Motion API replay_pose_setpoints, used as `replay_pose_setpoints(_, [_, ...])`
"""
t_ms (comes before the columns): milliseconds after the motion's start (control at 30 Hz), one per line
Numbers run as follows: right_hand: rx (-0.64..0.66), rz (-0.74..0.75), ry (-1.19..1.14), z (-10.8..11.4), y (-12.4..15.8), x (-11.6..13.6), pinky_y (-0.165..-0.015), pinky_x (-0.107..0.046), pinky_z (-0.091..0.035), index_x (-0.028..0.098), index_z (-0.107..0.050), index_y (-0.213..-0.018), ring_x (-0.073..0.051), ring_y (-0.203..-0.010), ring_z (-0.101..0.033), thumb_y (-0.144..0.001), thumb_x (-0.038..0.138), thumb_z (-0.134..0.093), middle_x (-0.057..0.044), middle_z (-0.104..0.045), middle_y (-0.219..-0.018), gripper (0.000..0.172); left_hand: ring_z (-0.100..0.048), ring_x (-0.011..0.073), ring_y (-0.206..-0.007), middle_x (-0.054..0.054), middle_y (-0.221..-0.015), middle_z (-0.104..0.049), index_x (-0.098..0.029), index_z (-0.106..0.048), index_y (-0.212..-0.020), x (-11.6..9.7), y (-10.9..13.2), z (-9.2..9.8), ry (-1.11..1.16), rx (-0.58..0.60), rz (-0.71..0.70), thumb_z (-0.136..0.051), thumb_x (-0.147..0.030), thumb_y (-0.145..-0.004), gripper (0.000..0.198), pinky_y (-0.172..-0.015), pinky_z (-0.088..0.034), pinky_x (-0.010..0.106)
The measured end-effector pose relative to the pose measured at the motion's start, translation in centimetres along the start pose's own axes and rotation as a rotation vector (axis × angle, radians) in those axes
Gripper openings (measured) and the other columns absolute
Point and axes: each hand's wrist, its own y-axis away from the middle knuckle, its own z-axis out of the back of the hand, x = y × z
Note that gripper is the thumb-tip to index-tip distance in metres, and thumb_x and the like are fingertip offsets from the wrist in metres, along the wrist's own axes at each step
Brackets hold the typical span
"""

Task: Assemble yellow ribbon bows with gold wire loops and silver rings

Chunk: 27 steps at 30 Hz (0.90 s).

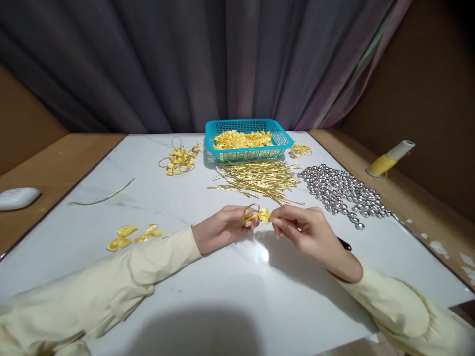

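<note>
Between my hands is a yellow ribbon bow (262, 214) with a gold cord loop standing up from it. My left hand (226, 227) has its fingers closed around the bow's left side and the loop's base. With thumb and forefinger, my right hand (306, 232) pinches the bow's right end. Just beyond lies a heap of gold cord pieces (260, 179). Loose yellow bows (122, 237) rest on the table near my left forearm. A black-tipped object (345, 244) shows partly behind my right wrist.
A blue basket (252, 157) of yellow bows stands at the back. Looped bows (181, 160) lie left of it, more bows (299, 150) right. Silver beads (341, 190) spread at the right, near a yellow thread spool (388, 159). One cord (107, 199) and a white object (18, 199) lie left.
</note>
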Motion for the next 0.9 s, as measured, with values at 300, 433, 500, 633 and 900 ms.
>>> replay_pose_setpoints(300, [0.002,-0.039,-0.012,0.01,-0.32,0.34,-0.046,-0.020,-0.032,0.016,-0.057,-0.067,-0.009,-0.045,-0.043,-0.077,0.012,-0.047,0.001,-0.054,-0.052,0.015,-0.042,0.0117,-0.067,0.002,-0.066,-0.049,-0.010,-0.059,-0.064,0.00,0.00,0.20,-0.008,0.000,0.010,-0.061,-0.023,-0.075,0.017,-0.066,-0.035,0.023])
replay_pose_setpoints(433, [-0.018,-0.016,0.046,-0.08,-0.34,0.51,-0.043,-0.019,-0.029,0.016,-0.056,-0.066,-0.008,-0.042,-0.039,-0.074,0.010,-0.046,0.002,-0.052,-0.049,0.015,-0.042,0.0112,-0.068,0.002,-0.068,-0.049,-0.009,-0.060,-0.067,0.08,0.04,0.26,-0.019,0.013,0.005,-0.063,-0.025,-0.075,0.018,-0.066,-0.034,0.022])
replay_pose_setpoints(500, [-0.033,-0.003,0.079,-0.16,-0.26,0.46,-0.043,-0.019,-0.029,0.016,-0.056,-0.065,-0.008,-0.042,-0.038,-0.072,0.008,-0.044,0.003,-0.050,-0.049,0.016,-0.042,0.0112,-0.068,0.002,-0.068,-0.048,-0.009,-0.060,-0.067,0.11,0.05,0.25,-0.029,0.002,0.004,-0.063,-0.025,-0.075,0.018,-0.066,-0.034,0.022])
replay_pose_setpoints(633, [-0.068,0.066,0.208,-0.21,0.07,0.20,-0.044,-0.019,-0.028,0.016,-0.055,-0.065,-0.008,-0.043,-0.035,-0.058,0.001,-0.036,0.003,-0.045,-0.049,0.025,-0.042,0.0106,-0.067,0.002,-0.067,-0.048,-0.009,-0.060,-0.067,0.16,-0.02,0.21,-0.044,-0.028,0.006,-0.062,-0.021,-0.075,0.015,-0.065,-0.034,0.022])
replay_pose_setpoints(900, [-0.099,0.104,0.266,-0.58,0.06,-0.15,-0.043,-0.019,-0.025,0.015,-0.054,-0.063,-0.007,-0.041,-0.031,-0.052,0.000,-0.036,0.005,-0.038,-0.046,0.026,-0.044,0.0102,-0.067,0.002,-0.067,-0.051,-0.009,-0.062,-0.067,0.15,0.01,0.02,-0.083,-0.076,0.002,-0.060,-0.019,-0.076,0.013,-0.065,-0.035,0.021])
